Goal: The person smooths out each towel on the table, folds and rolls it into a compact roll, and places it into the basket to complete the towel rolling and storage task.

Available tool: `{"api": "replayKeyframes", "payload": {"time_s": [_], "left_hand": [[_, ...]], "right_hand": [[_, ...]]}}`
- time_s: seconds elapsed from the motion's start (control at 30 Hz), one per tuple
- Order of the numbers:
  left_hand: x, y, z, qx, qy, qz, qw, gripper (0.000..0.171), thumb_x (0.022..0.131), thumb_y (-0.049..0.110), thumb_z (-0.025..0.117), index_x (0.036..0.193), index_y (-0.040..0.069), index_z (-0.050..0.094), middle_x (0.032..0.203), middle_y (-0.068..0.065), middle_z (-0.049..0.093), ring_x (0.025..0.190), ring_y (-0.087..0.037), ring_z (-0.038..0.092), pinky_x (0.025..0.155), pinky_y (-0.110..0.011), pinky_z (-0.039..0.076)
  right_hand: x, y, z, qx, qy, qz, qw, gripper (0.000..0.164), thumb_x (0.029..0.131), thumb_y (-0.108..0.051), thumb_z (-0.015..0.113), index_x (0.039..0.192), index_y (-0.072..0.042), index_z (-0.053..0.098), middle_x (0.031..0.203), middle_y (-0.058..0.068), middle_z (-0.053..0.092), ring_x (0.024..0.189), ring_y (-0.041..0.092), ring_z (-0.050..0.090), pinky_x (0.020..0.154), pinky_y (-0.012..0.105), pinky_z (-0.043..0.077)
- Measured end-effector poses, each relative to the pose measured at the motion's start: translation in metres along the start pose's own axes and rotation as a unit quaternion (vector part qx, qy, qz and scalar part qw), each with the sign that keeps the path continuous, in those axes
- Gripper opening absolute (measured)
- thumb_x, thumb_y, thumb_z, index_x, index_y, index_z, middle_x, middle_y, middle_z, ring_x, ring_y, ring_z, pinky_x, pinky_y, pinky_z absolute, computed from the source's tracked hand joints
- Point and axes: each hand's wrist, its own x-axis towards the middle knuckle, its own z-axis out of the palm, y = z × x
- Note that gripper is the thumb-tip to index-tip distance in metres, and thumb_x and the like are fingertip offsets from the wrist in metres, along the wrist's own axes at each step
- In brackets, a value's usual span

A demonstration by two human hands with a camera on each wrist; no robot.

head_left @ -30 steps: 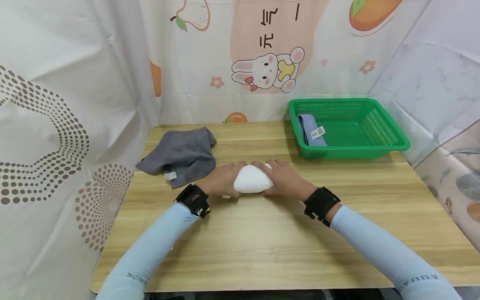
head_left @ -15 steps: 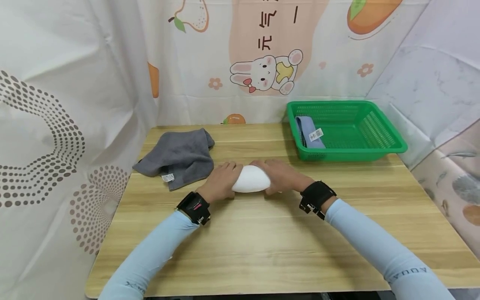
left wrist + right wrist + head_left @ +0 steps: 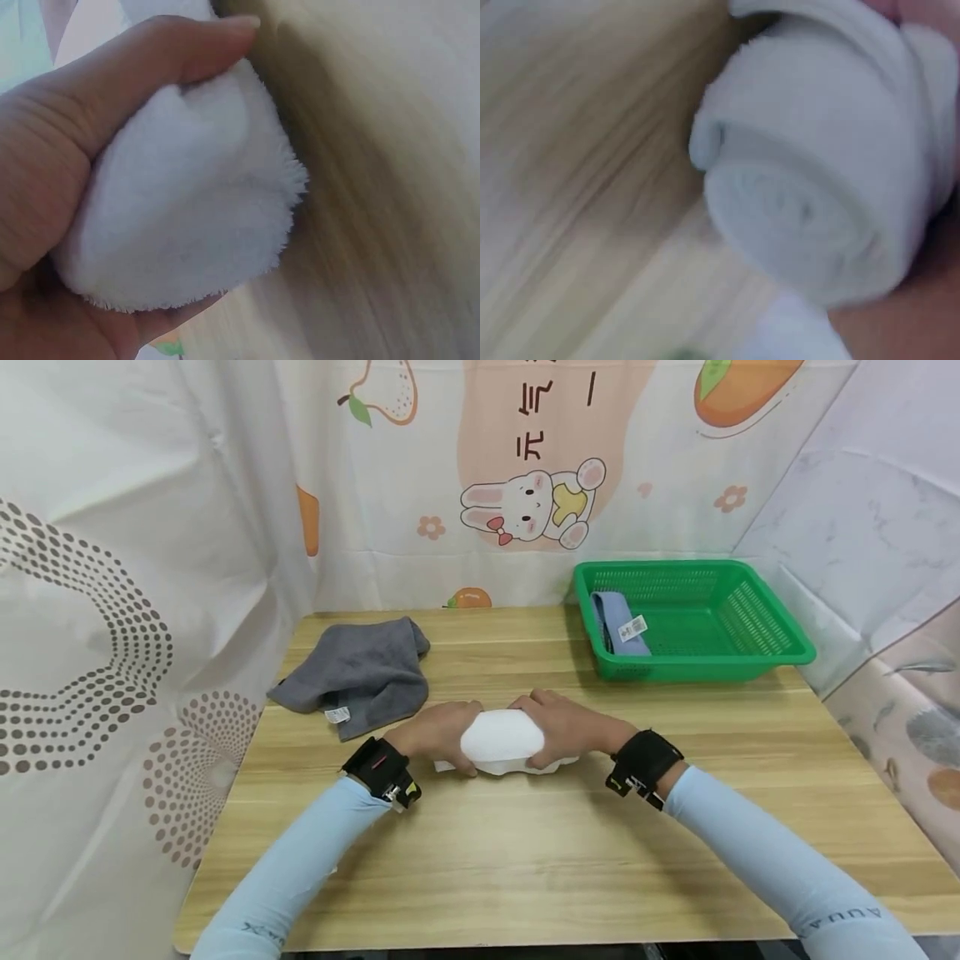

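Note:
A white towel (image 3: 501, 737) in a thick roll lies crosswise between the two hands, over the middle of the table. My left hand (image 3: 438, 732) grips its left end; in the left wrist view the thumb presses across the fluffy cloth (image 3: 187, 195), with fingers beneath. At the other end, my right hand (image 3: 564, 728) holds the roll with its thumb on the near side. The right wrist view shows the towel's spiral end (image 3: 795, 225) and a loose outer fold. The fingers on the far side are mostly hidden.
A crumpled grey towel (image 3: 367, 668) with a white tag lies at the back left of the wooden table (image 3: 480, 868). At the back right stands a green plastic basket (image 3: 705, 668) with a folded blue-grey cloth (image 3: 617, 620) in it.
Both hands have drawn the white towel slightly toward the body and turned it. More of its near side and lower edges now shows. The grey towel and basket stay put.

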Motion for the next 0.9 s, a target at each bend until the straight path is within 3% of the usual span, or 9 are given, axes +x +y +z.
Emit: {"api": "replayKeyframes", "payload": {"time_s": [0.1,0.2,0.37,0.53,0.6,0.7,0.9], "left_hand": [[-0.002,0.001,0.002,-0.002,0.003,-0.002,1.0,0.076,0.065,0.036,0.097,0.123,0.007,0.057,0.112,-0.004,0.065,0.101,-0.02,0.063,0.089,-0.035,0.052],[-0.005,0.003,0.003,0.008,0.013,-0.009,0.9998,0.08,0.066,0.037,0.097,0.128,0.007,0.056,0.115,-0.006,0.063,0.103,-0.023,0.061,0.09,-0.036,0.051],[-0.007,0.007,0.012,0.06,0.09,0.002,0.9942,0.105,0.062,0.057,0.096,0.141,0.007,0.048,0.12,-0.014,0.052,0.105,-0.028,0.054,0.086,-0.042,0.051],[-0.007,0.007,0.029,0.156,0.165,0.034,0.9732,0.109,0.065,0.076,0.082,0.144,0.011,0.047,0.117,-0.012,0.053,0.102,-0.03,0.055,0.081,-0.044,0.051],[-0.006,0.005,0.032,0.17,0.173,0.03,0.9697,0.105,0.067,0.075,0.082,0.145,0.013,0.048,0.119,-0.01,0.056,0.104,-0.03,0.057,0.082,-0.044,0.051],[-0.006,0.001,0.033,0.158,0.174,0.027,0.9715,0.101,0.068,0.068,0.087,0.145,0.015,0.049,0.119,-0.01,0.059,0.103,-0.029,0.059,0.084,-0.043,0.053],[-0.006,-0.009,0.022,0.097,0.126,0.018,0.9872,0.098,0.07,0.051,0.091,0.15,0.02,0.044,0.116,-0.011,0.061,0.099,-0.025,0.061,0.084,-0.04,0.053]], "right_hand": [[-0.008,-0.013,0.012,-0.151,0.066,0.001,0.986,0.103,0.064,-0.063,0.091,0.141,-0.009,0.05,0.118,0.016,0.053,0.106,0.035,0.052,0.088,0.053,0.047],[-0.013,-0.019,0.022,-0.202,0.097,0.006,0.975,0.12,0.058,-0.074,0.087,0.146,-0.006,0.044,0.121,0.018,0.054,0.109,0.04,0.052,0.092,0.056,0.045],[-0.011,-0.009,0.021,-0.172,0.087,-0.002,0.981,0.129,0.049,-0.073,0.091,0.149,-0.008,0.042,0.119,0.015,0.057,0.108,0.036,0.055,0.097,0.051,0.047],[-0.005,0.006,0.01,-0.131,0.045,-0.008,0.99,0.114,0.058,-0.057,0.097,0.147,-0.006,0.045,0.12,0.015,0.06,0.107,0.034,0.059,0.096,0.05,0.048],[-0.003,0.01,0.008,-0.11,0.038,-0.013,0.993,0.107,0.063,-0.05,0.097,0.146,-0.006,0.046,0.121,0.015,0.061,0.106,0.033,0.06,0.095,0.05,0.049],[-0.001,0.013,0.006,-0.087,0.037,-0.019,0.995,0.101,0.065,-0.042,0.096,0.145,-0.005,0.046,0.121,0.015,0.062,0.105,0.032,0.061,0.094,0.049,0.05],[0.001,0.011,0.005,-0.061,0.035,-0.003,0.998,0.103,0.066,-0.047,0.096,0.148,-0.011,0.046,0.123,0.015,0.059,0.106,0.031,0.059,0.093,0.048,0.05]]}}
